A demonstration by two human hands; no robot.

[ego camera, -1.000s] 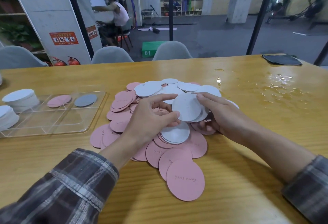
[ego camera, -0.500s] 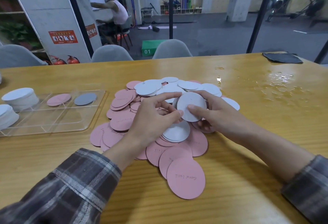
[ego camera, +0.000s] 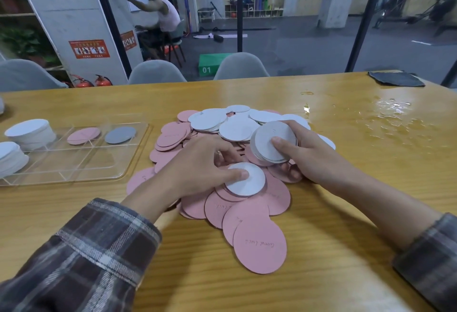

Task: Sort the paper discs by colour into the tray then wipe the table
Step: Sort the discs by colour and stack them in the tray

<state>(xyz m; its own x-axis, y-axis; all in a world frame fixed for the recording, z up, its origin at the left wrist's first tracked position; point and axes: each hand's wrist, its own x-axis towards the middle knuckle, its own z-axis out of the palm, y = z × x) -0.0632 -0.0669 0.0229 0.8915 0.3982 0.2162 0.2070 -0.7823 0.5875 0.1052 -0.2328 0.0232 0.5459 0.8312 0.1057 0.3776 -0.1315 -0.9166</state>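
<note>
A heap of pink and white paper discs (ego camera: 259,247) lies in the middle of the wooden table. My right hand (ego camera: 311,158) grips a small stack of white discs (ego camera: 274,138), thumb across its face, just above the heap. My left hand (ego camera: 200,165) rests on the heap, and its thumb presses a white disc (ego camera: 249,183) that lies on the pink ones. To the left stands a clear divided tray (ego camera: 81,163) holding one pink disc (ego camera: 84,136), one grey disc (ego camera: 120,135) and stacks of white discs (ego camera: 31,132).
Spilled water (ego camera: 395,113) glistens on the table at the far right. A dark cloth (ego camera: 395,79) lies at the far right corner. Grey chairs (ego camera: 239,66) stand behind the far edge. A person sits far off in the background.
My left hand let go of the white stack and dropped onto a white disc on the heap. My right hand now holds the stack alone, shifted slightly right.
</note>
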